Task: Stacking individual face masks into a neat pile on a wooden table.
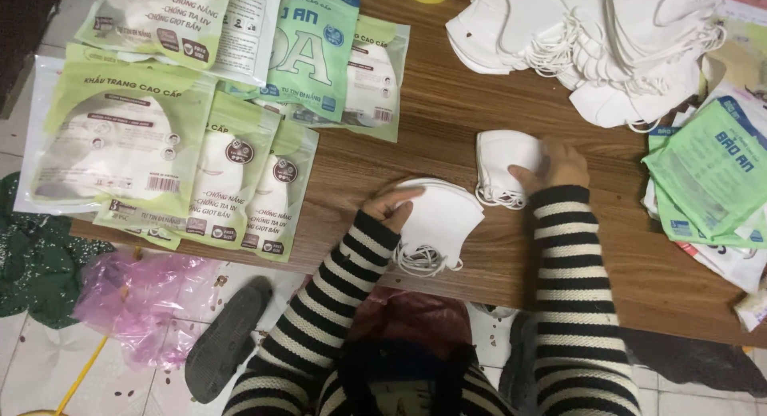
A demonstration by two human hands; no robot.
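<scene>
Masks, white folded ones, are what both hands are working on at a low wooden table (447, 136). Going big to small: the table is taking up most of the view, with its near edge running just under the person's striped sleeves. Far beyond the right hand, a big heap of loose masks (607, 41) is sitting, probably parked there as the supply. Off past the left hand, filled green-and-clear packets (160, 144) are lying overlapped, some hanging over the table's left edge. Outside the right hand, flat green pouches (707, 176) are stacking up near the right edge.

The left hand (391, 207) is pressing down on a small stack of masks (438, 220), fingers curled over its top edge, seemingly keeping it squared; the ear loops are dangling off the near edge. The right hand (555, 167) is pinching a second small stack (505, 164), thumb on top. Bare wood is staying open between the hands and the heap.
</scene>
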